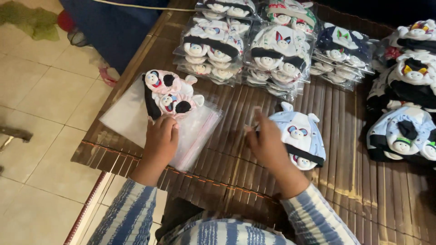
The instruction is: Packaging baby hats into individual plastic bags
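My left hand rests with curled fingers on the lower edge of two pink baby hats with small bear faces and black trim. They lie on a stack of clear plastic bags at the left of the bamboo mat. My right hand is slightly blurred, its fingers apart and raised, right beside a light blue baby hat with bear faces and a black band. I cannot see anything in that hand. Both arms wear blue and white striped sleeves.
Stacks of bagged hats fill the far side of the mat. Loose piles of dark and light blue hats lie at the right. Tiled floor lies to the left, with a blue cloth at the top.
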